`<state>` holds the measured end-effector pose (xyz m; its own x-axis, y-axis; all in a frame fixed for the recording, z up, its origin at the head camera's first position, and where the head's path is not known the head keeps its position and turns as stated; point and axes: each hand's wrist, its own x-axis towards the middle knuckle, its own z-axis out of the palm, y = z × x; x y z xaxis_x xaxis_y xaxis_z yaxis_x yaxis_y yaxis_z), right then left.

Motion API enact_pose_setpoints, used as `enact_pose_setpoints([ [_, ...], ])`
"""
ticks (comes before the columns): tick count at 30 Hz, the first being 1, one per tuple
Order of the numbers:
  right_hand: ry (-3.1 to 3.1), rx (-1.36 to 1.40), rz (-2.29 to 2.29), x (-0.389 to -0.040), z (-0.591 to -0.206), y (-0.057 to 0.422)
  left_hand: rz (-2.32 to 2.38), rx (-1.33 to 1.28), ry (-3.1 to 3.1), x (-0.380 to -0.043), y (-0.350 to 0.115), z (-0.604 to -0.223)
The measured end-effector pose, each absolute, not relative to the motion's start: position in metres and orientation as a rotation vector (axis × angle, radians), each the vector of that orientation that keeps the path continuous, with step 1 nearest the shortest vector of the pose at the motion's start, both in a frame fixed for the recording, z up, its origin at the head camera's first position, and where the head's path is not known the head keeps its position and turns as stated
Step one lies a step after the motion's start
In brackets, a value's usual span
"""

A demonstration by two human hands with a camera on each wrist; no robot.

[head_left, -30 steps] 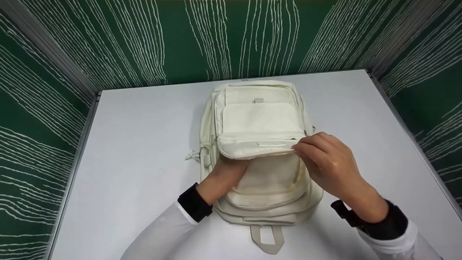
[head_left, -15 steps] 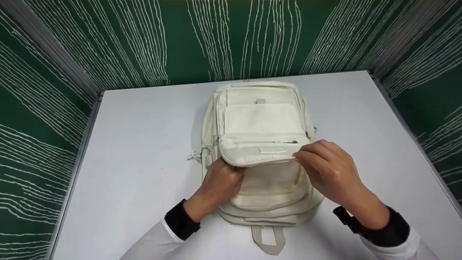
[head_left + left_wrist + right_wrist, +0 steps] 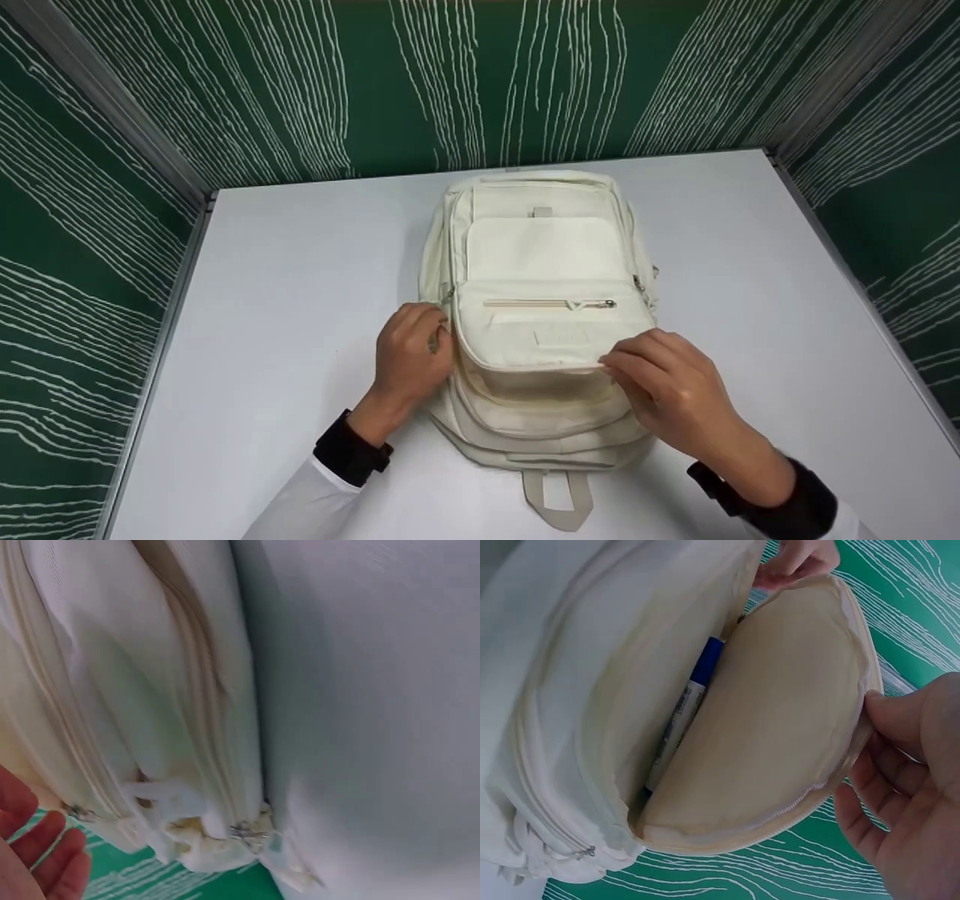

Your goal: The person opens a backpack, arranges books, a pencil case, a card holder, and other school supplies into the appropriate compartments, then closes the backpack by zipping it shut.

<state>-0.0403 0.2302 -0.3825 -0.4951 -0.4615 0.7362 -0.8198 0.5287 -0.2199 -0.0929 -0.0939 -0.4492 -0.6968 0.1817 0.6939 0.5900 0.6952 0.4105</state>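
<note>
A cream backpack point(image 3: 544, 255) lies on the white table, its front pocket partly unzipped. My right hand point(image 3: 675, 390) pinches the lower right edge of the pocket flap point(image 3: 555, 341) between thumb and fingers and holds it lifted. In the right wrist view a marker point(image 3: 682, 716) with a blue cap lies inside the pocket, at the fold. My left hand point(image 3: 412, 356) is at the pocket's left side, below a zipper pull point(image 3: 450, 291). Its fingers point(image 3: 56, 859) are loosely bent in the left wrist view; whether thumb and forefinger pinch anything is hidden.
A grey-beige carry loop point(image 3: 559, 506) points toward the near side of the white table point(image 3: 300, 277). Green walls point(image 3: 375, 82) with white lines enclose the back and sides. A small zip pull point(image 3: 604, 304) sits on the flap's slit pocket.
My left hand has come out from under the flap and moved to the pocket's left side. The right hand has lowered the flap toward me, showing more of its outer face.
</note>
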Motion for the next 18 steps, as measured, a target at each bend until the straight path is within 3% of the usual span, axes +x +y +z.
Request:
enact_pose_setpoints([
  [7,-2.213,1.049,0.719,-0.029,-0.405,0.231,-0.865,-0.429,-2.549,-0.103,-0.099,-0.455],
  [18,-2.291,1.015,0.674,-0.016,-0.442,0.227,-0.846,-0.438,-2.642,-0.112,-0.095,-0.451],
])
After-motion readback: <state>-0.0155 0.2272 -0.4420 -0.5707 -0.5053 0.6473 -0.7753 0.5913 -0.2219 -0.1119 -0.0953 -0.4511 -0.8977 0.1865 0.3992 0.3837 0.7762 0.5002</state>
